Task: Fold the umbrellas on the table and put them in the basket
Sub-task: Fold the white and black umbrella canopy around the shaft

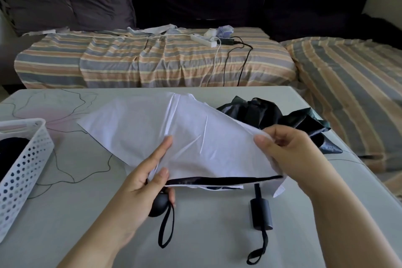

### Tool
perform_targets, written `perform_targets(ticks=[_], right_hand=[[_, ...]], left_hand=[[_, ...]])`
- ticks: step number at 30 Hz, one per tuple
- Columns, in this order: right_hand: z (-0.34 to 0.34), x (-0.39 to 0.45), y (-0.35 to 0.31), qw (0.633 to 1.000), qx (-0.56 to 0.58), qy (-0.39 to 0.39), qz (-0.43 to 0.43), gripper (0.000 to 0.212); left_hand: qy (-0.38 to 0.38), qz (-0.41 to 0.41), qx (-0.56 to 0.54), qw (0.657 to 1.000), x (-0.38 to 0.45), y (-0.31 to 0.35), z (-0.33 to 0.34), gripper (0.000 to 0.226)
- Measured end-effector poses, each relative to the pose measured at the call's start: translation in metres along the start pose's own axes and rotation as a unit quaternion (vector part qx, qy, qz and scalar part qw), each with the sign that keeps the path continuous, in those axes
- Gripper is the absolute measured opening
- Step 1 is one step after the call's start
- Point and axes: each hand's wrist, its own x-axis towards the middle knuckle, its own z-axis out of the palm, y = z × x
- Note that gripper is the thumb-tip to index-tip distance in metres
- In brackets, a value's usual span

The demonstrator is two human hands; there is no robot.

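White fabric of a half-collapsed umbrella [187,137] spreads across the middle of the table [87,213], its canopy lifted off the surface and showing a black lining along the near edge. The left hand [141,183] holds that umbrella low down: the index finger lies straight along the cloth, the thumb presses the near hem, and the remaining fingers curl round the rounded black handle [158,204], from which a black wrist strap [166,228] hangs down in a loop. The right hand [289,150] pinches the canopy's right edge between thumb and curled fingers, raising the cloth there. Behind the white canopy, toward the table's far right corner, a second umbrella with black fabric [276,115] lies crumpled and unfolded; part of it droops over the table's edge. A dark cylindrical handle [261,215] with its own strap loop lies on the table just beyond the near edge of the white canopy; its shaft runs under the white cloth, so I cannot tell which umbrella it belongs to. At the left edge of the table stands a white perforated basket [26,165], with something dark inside that is only partly visible. Beyond the table sits a sofa [152,63] covered in striped cloth, with dark cushions [65,0] along its back and a white power strip [203,40] with cables resting on the seat.
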Motion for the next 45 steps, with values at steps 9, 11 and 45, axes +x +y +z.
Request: perform_targets(ticks=[9,11,45], right_hand=[[0.005,0.0,0.001,0.993,-0.114,0.003,0.045,0.043],[-0.001,-0.004,-0.002,0.99,-0.06,-0.09,0.094,0.045],[0.0,-0.009,-0.044,0.983,-0.161,-0.084,0.025,0.075]], left_hand=[[0.013,0.006,0.044,0.999,0.002,-0.009,-0.002,0.065],[0.016,0.012,0.041,0.999,0.002,-0.008,-0.002,0.065],[-0.019,0.086,0.153,0.984,-0.001,0.0,0.003,0.06]])
